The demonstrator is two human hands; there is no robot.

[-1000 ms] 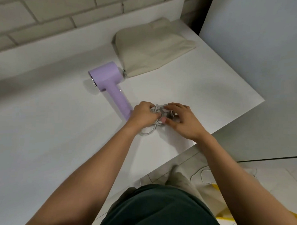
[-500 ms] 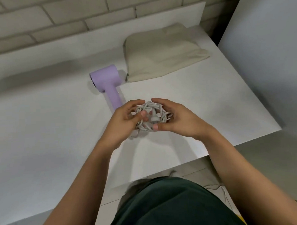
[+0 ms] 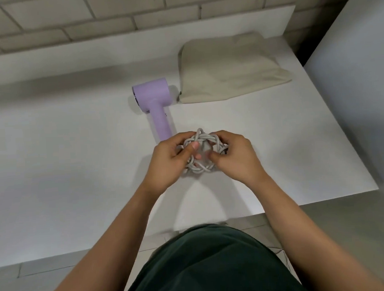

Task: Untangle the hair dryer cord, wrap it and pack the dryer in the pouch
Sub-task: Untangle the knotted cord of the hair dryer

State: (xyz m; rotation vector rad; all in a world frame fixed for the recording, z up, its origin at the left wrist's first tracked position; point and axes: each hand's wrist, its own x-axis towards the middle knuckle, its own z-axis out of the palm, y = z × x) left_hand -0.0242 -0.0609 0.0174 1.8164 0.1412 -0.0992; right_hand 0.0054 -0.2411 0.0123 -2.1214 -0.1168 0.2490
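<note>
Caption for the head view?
Left hand and right hand grip the tangled grey cord; the lilac hair dryer and beige pouch lie on the white table.

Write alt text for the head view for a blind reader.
A left hand and a right hand grip a knotted bundle of grey cord over a white table. Behind it lies a lilac hair dryer, with a beige pouch flat beside it.

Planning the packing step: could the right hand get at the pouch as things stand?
Likely yes, once freed: the right hand grips the cord, but nothing lies between it and the pouch.
</note>
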